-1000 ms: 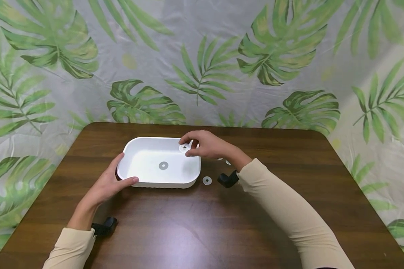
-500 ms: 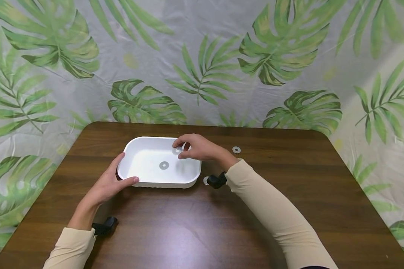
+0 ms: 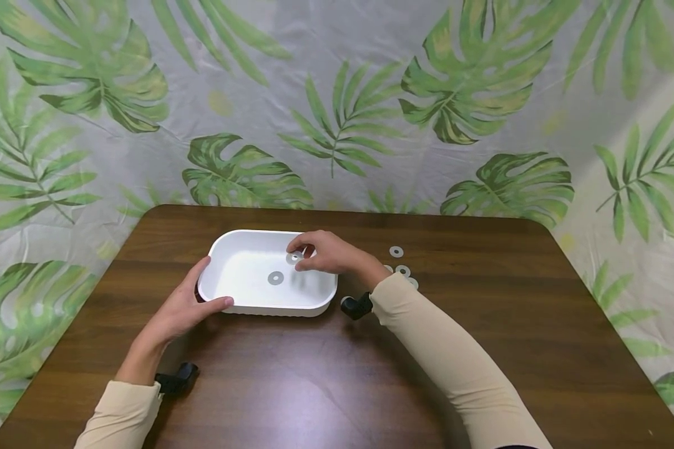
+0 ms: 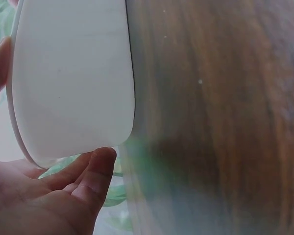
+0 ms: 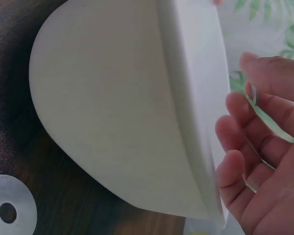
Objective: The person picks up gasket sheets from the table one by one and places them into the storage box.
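Observation:
A white oblong tray with rounded corners sits on the brown table. My left hand grips its left end, the thumb lying along the front rim and the fingers at the side. In the left wrist view, fingertips touch the tray's outer wall. Over the tray's right half, my right hand pinches a flat metal washer between thumb and fingers. The right wrist view shows this held washer edge-on. One washer lies flat on the tray's floor.
Several loose washers lie on the table right of the tray, some partly behind the right forearm. Another washer lies close to the tray in the right wrist view. A leaf-patterned cloth hangs behind the table.
My right hand has moved left and slightly toward me over the tray, carrying the washer. Several washers behind the forearm have come into view. The left hand keeps its hold.

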{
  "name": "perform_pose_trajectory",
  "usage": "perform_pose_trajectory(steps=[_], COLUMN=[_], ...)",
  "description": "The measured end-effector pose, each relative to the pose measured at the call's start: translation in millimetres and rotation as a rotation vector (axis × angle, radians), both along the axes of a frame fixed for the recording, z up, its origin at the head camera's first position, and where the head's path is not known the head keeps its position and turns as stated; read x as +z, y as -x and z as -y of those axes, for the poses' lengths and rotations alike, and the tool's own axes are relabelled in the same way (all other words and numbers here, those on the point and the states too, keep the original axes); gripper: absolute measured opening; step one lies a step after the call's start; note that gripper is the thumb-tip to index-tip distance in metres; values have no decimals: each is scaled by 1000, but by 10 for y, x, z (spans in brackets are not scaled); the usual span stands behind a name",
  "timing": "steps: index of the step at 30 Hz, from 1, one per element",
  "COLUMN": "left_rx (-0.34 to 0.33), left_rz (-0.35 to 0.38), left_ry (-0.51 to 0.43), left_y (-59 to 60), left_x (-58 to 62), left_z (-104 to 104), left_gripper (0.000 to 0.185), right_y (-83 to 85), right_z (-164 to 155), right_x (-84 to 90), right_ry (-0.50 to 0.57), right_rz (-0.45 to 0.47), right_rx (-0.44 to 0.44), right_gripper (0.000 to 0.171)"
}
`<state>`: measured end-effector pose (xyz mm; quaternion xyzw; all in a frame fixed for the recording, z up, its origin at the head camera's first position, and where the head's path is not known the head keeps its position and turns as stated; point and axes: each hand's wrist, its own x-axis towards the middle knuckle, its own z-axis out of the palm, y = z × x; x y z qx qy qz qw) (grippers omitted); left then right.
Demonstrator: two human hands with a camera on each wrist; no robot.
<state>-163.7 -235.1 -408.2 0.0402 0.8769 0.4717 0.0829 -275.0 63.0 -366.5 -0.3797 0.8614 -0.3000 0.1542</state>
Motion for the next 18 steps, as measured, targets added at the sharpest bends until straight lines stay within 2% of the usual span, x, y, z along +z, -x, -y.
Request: perform_pose_trajectory(steps=[18], left_rx=[5], left_rz=[-12], left_ry=[27], left_y=[-14], left_x=[23], left_z=[-31], left_gripper=[107], right_y=[30], right_z=[-34], right_x=[-53], right_ry=[22], right_rz=[-4], right_rx=[-6], right_gripper=[35])
